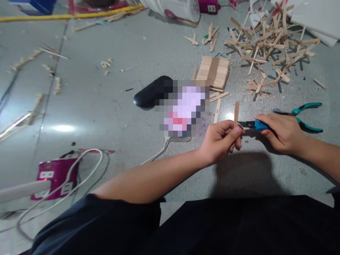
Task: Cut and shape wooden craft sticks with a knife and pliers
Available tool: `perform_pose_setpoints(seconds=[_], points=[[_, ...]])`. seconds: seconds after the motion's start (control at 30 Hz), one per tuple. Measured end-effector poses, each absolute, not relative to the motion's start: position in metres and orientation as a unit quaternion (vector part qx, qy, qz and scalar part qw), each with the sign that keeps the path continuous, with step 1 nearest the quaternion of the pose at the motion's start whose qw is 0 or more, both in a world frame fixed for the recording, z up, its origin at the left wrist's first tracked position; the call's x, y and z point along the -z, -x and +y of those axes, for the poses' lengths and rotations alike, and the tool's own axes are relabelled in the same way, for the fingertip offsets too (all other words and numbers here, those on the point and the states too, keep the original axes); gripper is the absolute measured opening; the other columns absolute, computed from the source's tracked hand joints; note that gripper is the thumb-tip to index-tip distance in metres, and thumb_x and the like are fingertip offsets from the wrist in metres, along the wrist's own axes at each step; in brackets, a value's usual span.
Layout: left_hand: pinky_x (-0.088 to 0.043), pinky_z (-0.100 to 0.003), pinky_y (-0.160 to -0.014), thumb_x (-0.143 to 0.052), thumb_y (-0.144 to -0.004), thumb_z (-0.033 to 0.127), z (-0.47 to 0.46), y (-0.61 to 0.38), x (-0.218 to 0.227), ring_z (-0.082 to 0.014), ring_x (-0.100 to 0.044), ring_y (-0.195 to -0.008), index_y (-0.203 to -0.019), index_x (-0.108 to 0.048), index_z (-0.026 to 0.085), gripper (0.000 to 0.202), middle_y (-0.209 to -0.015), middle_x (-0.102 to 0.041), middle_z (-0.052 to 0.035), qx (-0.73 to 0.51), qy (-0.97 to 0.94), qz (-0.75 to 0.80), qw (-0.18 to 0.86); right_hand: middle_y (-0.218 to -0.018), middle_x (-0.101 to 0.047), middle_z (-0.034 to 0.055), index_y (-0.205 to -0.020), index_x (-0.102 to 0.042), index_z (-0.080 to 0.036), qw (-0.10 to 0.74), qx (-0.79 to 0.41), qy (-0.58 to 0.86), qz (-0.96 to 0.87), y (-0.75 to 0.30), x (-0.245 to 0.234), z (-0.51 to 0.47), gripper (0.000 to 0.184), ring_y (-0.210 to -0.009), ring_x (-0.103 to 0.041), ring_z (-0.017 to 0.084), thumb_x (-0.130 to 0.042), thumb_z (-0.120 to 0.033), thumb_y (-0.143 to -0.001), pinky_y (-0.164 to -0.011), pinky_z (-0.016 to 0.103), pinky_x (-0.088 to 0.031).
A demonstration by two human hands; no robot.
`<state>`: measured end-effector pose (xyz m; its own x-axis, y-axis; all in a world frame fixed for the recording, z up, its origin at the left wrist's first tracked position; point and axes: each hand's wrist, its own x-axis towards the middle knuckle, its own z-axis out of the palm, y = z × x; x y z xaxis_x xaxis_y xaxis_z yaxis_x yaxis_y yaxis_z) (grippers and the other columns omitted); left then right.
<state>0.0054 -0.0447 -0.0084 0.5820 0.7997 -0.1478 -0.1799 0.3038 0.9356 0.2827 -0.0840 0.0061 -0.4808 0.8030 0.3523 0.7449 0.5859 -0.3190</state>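
My left hand is closed on a wooden craft stick, pinching its lower end so that it points upward. In my right hand is a utility knife with a blue handle. Its dark blade reaches left to the stick, close to my left fingertips; whether the edge touches the wood I cannot tell. Just beyond my right hand lie green-handled pliers, partly hidden by the hand, with their handles spread. Loose craft sticks lie beyond my left hand, near a banded bundle of sticks.
Joined and loose sticks form a tangled heap at the back right, with wood shavings before it. A blurred-out phone and a black case lie mid-table. A purple power strip with white cable is at left.
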Motion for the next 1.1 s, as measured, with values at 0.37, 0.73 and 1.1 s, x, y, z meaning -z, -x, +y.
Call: perform_pose_setpoints(seconds=[0.37,0.73,1.1], points=[[-0.041,-0.017,-0.043,-0.084,-0.104,0.067,-0.0444,-0.0049,0.0077,-0.0045,-0.054,-0.044,-0.097,-0.076,0.016,0.052,-0.066,-0.076,-0.0016,-0.337,-0.489,0.313,0.741,-0.103,-0.083,0.0074,-0.152,-0.066,-0.019,0.237,-0.041,0.444,-0.863,-0.279,-0.0092,-0.0835,0.041,-0.082,-0.077,0.023,-0.05,-0.042,-0.123,-0.074,0.035,-0.057],[-0.043,-0.017,-0.044,-0.085,-0.105,0.066,-0.0444,-0.0024,0.008,-0.0047,-0.056,-0.045,-0.098,-0.078,0.016,0.051,-0.066,-0.076,-0.0018,-0.331,-0.488,0.314,0.744,-0.11,-0.087,0.0084,-0.153,-0.066,-0.021,0.244,-0.049,0.447,-0.859,-0.2774,-0.0066,-0.0835,0.04,-0.089,-0.082,0.025,-0.051,-0.041,-0.122,-0.078,0.037,-0.06],[-0.033,-0.022,-0.042,-0.082,-0.107,0.065,-0.0455,-0.0033,0.0065,-0.0057,-0.044,-0.042,-0.096,-0.076,0.021,0.046,-0.054,-0.056,0.007,-0.352,-0.493,0.314,0.731,-0.122,-0.089,0.0091,-0.153,-0.067,-0.024,0.252,-0.07,0.455,-0.851,-0.2799,-0.0037,-0.0857,0.043,-0.099,-0.085,0.027,-0.045,-0.046,-0.123,-0.084,0.04,-0.065]])
